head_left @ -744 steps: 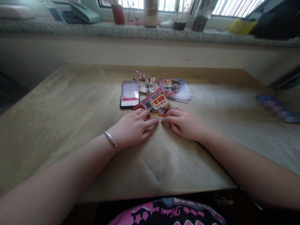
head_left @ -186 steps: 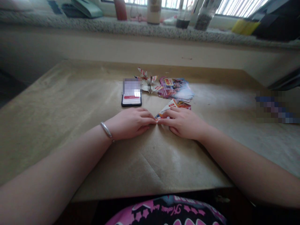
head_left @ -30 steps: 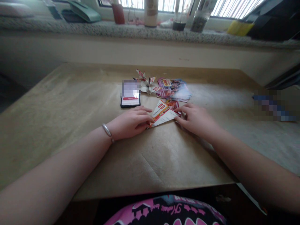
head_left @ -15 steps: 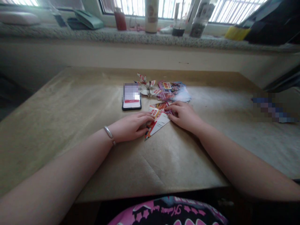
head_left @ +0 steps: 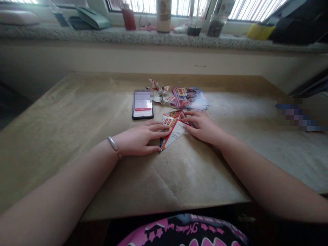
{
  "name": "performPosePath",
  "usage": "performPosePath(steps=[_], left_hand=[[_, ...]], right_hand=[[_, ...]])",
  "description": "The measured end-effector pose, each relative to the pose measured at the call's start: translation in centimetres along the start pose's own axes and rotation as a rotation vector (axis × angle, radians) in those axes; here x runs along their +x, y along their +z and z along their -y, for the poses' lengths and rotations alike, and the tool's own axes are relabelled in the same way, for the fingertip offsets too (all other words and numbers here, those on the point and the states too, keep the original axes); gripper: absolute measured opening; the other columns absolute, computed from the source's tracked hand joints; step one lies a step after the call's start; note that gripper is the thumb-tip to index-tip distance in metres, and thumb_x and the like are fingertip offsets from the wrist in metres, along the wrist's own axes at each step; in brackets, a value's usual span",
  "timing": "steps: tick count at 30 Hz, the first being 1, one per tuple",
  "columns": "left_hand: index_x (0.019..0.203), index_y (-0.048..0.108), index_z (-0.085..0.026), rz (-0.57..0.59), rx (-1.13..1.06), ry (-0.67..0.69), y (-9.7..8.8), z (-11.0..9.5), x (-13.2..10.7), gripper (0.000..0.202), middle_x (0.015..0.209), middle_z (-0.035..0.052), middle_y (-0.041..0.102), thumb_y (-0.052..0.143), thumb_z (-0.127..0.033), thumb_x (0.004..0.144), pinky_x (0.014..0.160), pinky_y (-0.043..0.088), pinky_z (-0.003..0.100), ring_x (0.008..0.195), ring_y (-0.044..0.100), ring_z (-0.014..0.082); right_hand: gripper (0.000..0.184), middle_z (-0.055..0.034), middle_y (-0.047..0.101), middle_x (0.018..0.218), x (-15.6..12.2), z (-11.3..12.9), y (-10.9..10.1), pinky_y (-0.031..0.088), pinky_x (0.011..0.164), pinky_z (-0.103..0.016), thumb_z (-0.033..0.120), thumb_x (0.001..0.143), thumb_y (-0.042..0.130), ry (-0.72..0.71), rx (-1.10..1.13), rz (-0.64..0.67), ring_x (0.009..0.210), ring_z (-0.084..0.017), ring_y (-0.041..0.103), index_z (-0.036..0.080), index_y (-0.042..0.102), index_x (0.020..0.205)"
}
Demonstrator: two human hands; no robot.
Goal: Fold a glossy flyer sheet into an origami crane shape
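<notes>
A folded piece of printed flyer paper (head_left: 173, 131), a long triangle with a white face and red edge, lies flat on the brown paper-covered table (head_left: 77, 112). My left hand (head_left: 139, 138), with a silver bracelet at the wrist, rests fingers stretched on the paper's left side, thumb by its lower tip. My right hand (head_left: 202, 126) presses fingers flat on the paper's upper right part. Both hands lie open on the sheet.
A phone (head_left: 142, 105) lies just beyond my left hand. Behind it stand folded paper cranes (head_left: 160, 92) and a stack of flyers (head_left: 191, 97). A stone window ledge (head_left: 153, 36) with jars and bottles runs along the back. A blurred object (head_left: 299, 114) lies far right.
Over the last second the folded paper was turned so its tip points down-left. My right hand slid left onto its upper part, and my left thumb moved to its lower tip.
</notes>
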State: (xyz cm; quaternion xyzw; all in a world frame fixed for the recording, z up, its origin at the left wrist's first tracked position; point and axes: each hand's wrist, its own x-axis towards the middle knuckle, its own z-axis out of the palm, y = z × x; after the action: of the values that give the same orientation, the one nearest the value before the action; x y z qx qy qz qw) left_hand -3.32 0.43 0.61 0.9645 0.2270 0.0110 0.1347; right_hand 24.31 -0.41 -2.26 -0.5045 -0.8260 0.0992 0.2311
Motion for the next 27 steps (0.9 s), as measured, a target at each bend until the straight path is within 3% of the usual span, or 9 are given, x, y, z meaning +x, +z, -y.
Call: performPosePath(steps=[5, 7, 11, 14, 18, 19, 24, 27], left_hand=[[0.146, 0.041, -0.020, 0.004, -0.014, 0.000, 0.0, -0.1, 0.1, 0.059, 0.156, 0.0070, 0.036, 0.055, -0.040, 0.093, 0.121, 0.025, 0.046, 0.149, 0.019, 0.0269], [0.145, 0.044, -0.020, -0.023, -0.043, 0.014, 0.1, 0.1, 0.1, 0.058, 0.154, 0.0075, 0.039, 0.057, -0.040, 0.092, 0.121, 0.025, 0.046, 0.149, 0.021, 0.0266], [0.141, 0.049, -0.022, -0.059, -0.112, 0.038, 0.4, 0.7, 0.3, 0.057, 0.152, 0.0100, 0.042, 0.061, -0.043, 0.089, 0.119, 0.029, 0.043, 0.143, 0.034, 0.0250], [0.141, 0.049, -0.022, -0.035, -0.125, 0.031, 0.4, 0.9, 0.3, 0.061, 0.152, 0.0102, 0.041, 0.064, -0.047, 0.087, 0.120, 0.028, 0.044, 0.144, 0.033, 0.0260], [0.142, 0.047, -0.023, -0.009, -0.131, 0.020, 0.2, 0.7, 0.3, 0.061, 0.153, 0.0111, 0.039, 0.059, -0.050, 0.089, 0.119, 0.028, 0.048, 0.143, 0.033, 0.0279], [0.142, 0.048, -0.025, -0.013, -0.124, 0.025, 0.2, 0.6, 0.3, 0.055, 0.152, 0.0106, 0.040, 0.055, -0.048, 0.092, 0.118, 0.029, 0.048, 0.143, 0.033, 0.0275], [0.142, 0.047, -0.032, -0.083, 0.014, 0.032, 0.8, 0.0, 0.6, 0.046, 0.152, 0.0089, 0.037, 0.044, -0.042, 0.098, 0.117, 0.029, 0.049, 0.142, 0.032, 0.0283], [0.140, 0.051, -0.029, -0.131, 0.064, 0.027, 1.2, -0.4, 0.9, 0.044, 0.153, 0.0100, 0.033, 0.042, -0.041, 0.098, 0.118, 0.027, 0.050, 0.143, 0.030, 0.0299]], right_hand=[[0.024, -0.0117, 0.064, 0.125, -0.1, -0.1, -1.2, 0.042, 0.106, -0.050, 0.036, 0.088, 0.056, 0.080, 0.185, -0.048, 0.119, -0.028, 0.057, 0.021, 0.074, 0.094], [0.028, -0.0103, 0.066, 0.122, -0.1, 0.0, -1.7, 0.043, 0.104, -0.047, 0.037, 0.090, 0.052, 0.090, 0.255, -0.040, 0.115, -0.026, 0.060, 0.021, 0.074, 0.084], [0.044, -0.0076, 0.073, 0.102, -0.2, 0.0, -2.5, 0.048, 0.096, -0.040, 0.040, 0.094, 0.042, 0.121, 0.334, 0.053, 0.100, -0.022, 0.065, 0.021, 0.068, 0.065], [0.042, -0.0064, 0.073, 0.098, -0.4, -0.1, -2.7, 0.050, 0.091, -0.037, 0.038, 0.092, 0.047, 0.059, 0.277, 0.163, 0.094, -0.021, 0.066, 0.021, 0.064, 0.058], [0.009, -0.0093, 0.070, 0.111, -0.6, -0.3, -2.6, 0.050, 0.094, -0.041, 0.028, 0.079, 0.067, -0.118, 0.133, 0.199, 0.102, -0.023, 0.064, 0.020, 0.071, 0.076], [0.010, -0.0104, 0.069, 0.114, -0.6, -0.3, -2.5, 0.050, 0.096, -0.042, 0.028, 0.077, 0.070, -0.139, 0.100, 0.188, 0.105, -0.024, 0.064, 0.020, 0.072, 0.083], [0.056, -0.0160, 0.058, 0.136, -0.6, -0.4, -1.9, 0.040, 0.110, -0.048, 0.036, 0.073, 0.077, -0.124, 0.014, 0.188, 0.127, -0.031, 0.053, 0.017, 0.065, 0.124], [0.065, -0.0186, 0.055, 0.139, -0.4, -0.4, -1.8, 0.037, 0.113, -0.051, 0.039, 0.073, 0.077, -0.116, 0.009, 0.231, 0.132, -0.033, 0.049, 0.014, 0.061, 0.131]])
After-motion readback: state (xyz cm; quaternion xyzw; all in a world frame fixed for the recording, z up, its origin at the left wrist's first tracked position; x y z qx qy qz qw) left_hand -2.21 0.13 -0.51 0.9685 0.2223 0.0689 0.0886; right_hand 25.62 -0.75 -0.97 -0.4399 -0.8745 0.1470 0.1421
